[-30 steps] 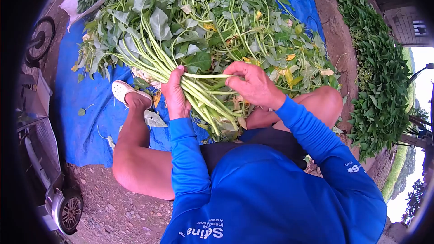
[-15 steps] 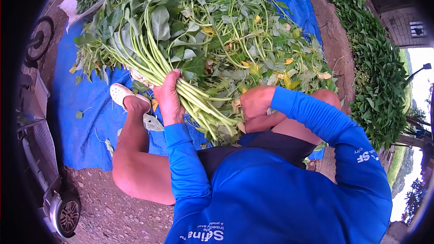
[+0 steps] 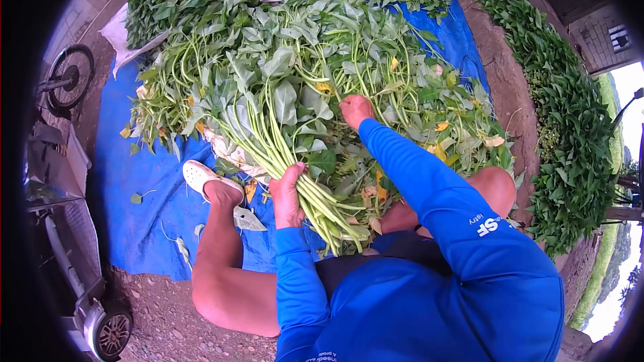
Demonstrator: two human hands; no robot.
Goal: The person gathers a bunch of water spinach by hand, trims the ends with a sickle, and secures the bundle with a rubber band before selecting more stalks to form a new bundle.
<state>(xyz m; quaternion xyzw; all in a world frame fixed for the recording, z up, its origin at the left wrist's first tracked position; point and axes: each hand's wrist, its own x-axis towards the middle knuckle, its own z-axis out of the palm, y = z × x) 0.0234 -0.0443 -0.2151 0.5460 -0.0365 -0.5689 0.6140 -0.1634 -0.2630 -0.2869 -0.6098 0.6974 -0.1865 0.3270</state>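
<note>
My left hand is closed around a bunch of water spinach. Its long pale-green stems are gathered together, cut ends towards my lap and leaves pointing away. Further out, my right hand rests at the pile of loose water spinach, fingers curled in among the stems. Whatever those fingers hold is hidden by the hand itself. Yellowed leaves are scattered through the pile.
A blue tarp lies under the greens and my sandalled foot. More stacked greens sit at the back, with another long row along the right. A wheeled vehicle stands at the left on gravel ground.
My right hand has moved from beside the stem ends out to the pile. The left hand keeps hold of the bunch. The view has shifted, so the scene sits lower and further right.
</note>
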